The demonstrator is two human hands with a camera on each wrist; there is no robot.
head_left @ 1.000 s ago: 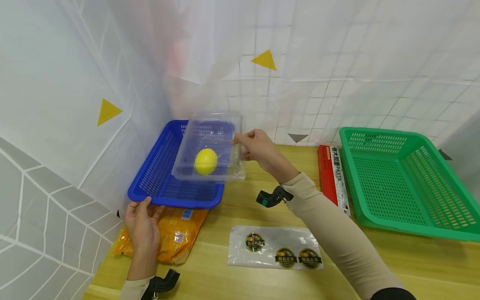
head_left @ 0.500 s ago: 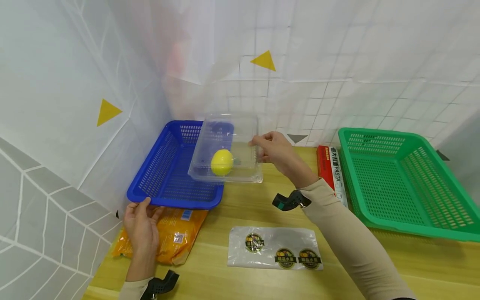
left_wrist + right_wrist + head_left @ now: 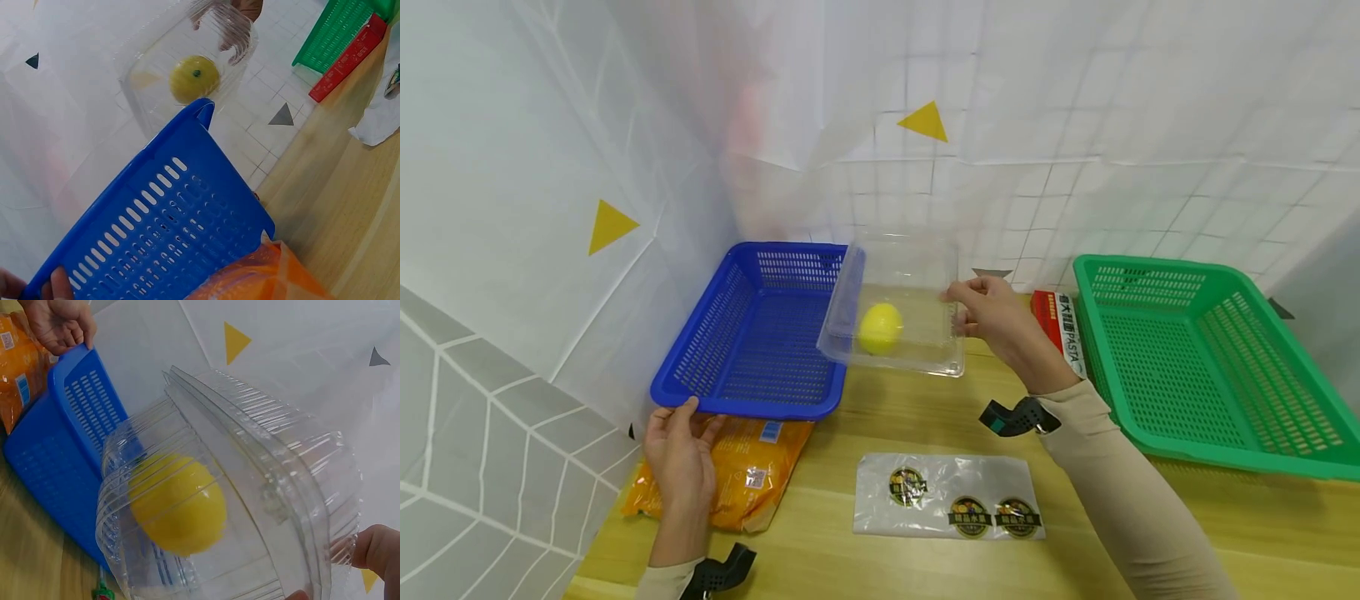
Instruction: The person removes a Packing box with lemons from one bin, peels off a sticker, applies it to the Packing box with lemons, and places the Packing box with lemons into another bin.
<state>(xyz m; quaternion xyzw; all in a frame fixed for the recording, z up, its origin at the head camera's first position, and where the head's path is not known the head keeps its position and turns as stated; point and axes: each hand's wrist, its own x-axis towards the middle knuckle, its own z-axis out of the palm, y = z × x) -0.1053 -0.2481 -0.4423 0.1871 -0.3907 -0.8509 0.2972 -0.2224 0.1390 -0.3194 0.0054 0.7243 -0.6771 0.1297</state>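
Observation:
My right hand [image 3: 1000, 321] pinches the right edge of a clear plastic clamshell container [image 3: 917, 287], thumb and fingers on either side. Inside it lies one round yellow fruit [image 3: 881, 327], near the front; a small green stem mark shows on it in the left wrist view. In the head view the container is held up just right of a blue perforated basket [image 3: 748, 408], overlapping its right rim. My left hand [image 3: 681, 454] grips that basket's front left rim, thumb on top and fingers below. The basket stands tilted, its front raised over an orange packet [image 3: 752, 475].
A clear plastic bag with round fruit stickers [image 3: 947, 497] lies flat on the wooden table [image 3: 820, 542]. To the right stand a red and white pasta box [image 3: 1060, 329] and a green perforated basket [image 3: 1180, 454]. White sheeting [image 3: 1037, 100] hangs behind and to the left.
My right hand has moved to the right with the clamshell container and the fruit in it, from over the blue basket to beside it. The left hand stays on the basket's rim.

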